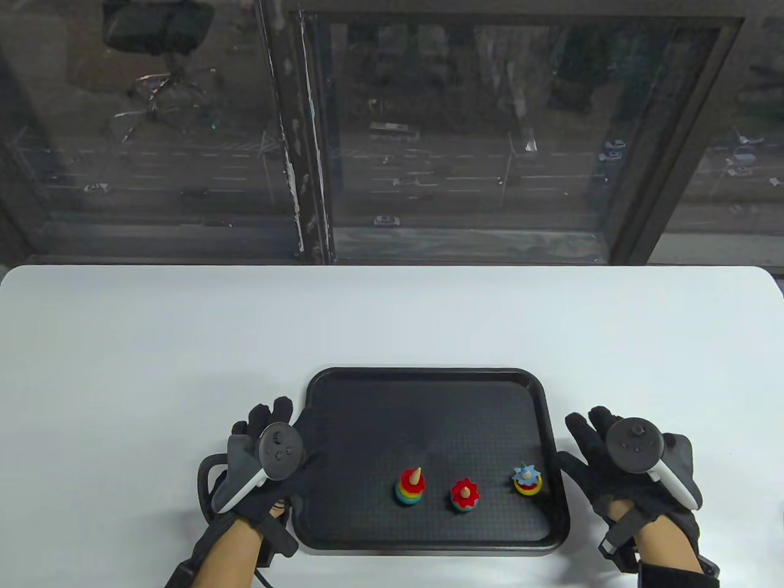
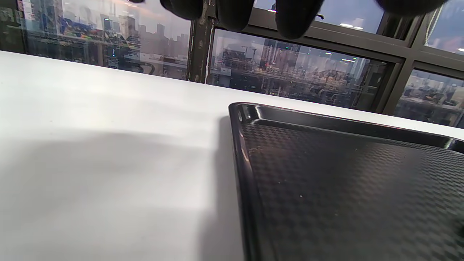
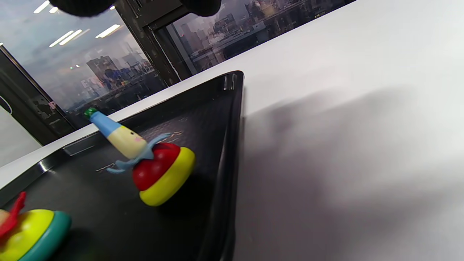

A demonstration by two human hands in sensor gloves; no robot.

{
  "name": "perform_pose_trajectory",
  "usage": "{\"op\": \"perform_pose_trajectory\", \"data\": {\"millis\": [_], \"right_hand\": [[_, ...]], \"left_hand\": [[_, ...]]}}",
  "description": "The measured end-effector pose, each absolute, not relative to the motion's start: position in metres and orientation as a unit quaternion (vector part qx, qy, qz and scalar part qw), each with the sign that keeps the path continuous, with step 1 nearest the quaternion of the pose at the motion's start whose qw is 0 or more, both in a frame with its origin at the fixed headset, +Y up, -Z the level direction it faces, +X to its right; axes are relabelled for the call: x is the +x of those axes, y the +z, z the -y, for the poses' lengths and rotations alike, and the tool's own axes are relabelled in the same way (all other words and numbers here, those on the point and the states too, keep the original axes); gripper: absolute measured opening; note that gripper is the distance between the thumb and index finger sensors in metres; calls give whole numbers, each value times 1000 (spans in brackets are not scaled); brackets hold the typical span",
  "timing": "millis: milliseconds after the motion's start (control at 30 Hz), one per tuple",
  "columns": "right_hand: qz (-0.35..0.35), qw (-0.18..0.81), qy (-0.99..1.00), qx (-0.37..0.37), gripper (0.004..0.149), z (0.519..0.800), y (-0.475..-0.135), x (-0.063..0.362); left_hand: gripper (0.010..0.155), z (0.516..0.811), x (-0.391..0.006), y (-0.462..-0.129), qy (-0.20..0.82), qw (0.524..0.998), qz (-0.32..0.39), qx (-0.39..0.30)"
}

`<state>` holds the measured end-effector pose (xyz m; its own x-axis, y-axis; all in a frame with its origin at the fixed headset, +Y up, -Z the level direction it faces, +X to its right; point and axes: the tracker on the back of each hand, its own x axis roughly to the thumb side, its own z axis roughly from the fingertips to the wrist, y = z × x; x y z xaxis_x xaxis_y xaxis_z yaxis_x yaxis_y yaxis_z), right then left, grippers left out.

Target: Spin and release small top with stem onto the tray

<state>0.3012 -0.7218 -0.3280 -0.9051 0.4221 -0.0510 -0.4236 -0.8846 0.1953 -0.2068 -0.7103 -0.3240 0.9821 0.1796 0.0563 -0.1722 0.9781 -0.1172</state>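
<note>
Although three small painted wooden tops stand in a row at the lower middle of the black textured plastic tray, we judge the one meant is the red-and-yellow top with the pale blue-tipped stem, nearest the tray's right rim at the lower right of the table view. In the right wrist view it leans on its rounded yellow base, stem tilted toward the upper left. We expect it to be light, rigid and smooth, apt to roll or skid on its base, so the hold belongs on the thin stem, pinched between thumb and fingertips, where a twist can set it turning. The rainbow-ringed top with a cone stem and the red flower-shaped top sit to its left.

Our right hand lies palm down on the white desk just beside the tray's right rim, fingers relaxed and spread, holding nothing. Our left hand rests at the tray's left rim, fingers likewise loose and empty, pointing toward the frame's top.
</note>
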Motion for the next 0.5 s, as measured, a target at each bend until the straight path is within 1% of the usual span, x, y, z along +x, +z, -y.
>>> {"op": "perform_pose_trajectory", "data": {"millis": [67, 167, 500], "right_hand": [[-101, 217, 971, 3, 77, 721, -328, 298], [-104, 211, 972, 12, 77, 720, -328, 293], [-114, 212, 971, 11, 77, 722, -329, 293]], "left_hand": [[79, 711, -205, -324, 96, 993, 47, -57], [79, 710, -203, -323, 82, 994, 48, -53], [79, 711, -204, -323, 88, 993, 47, -58]]}}
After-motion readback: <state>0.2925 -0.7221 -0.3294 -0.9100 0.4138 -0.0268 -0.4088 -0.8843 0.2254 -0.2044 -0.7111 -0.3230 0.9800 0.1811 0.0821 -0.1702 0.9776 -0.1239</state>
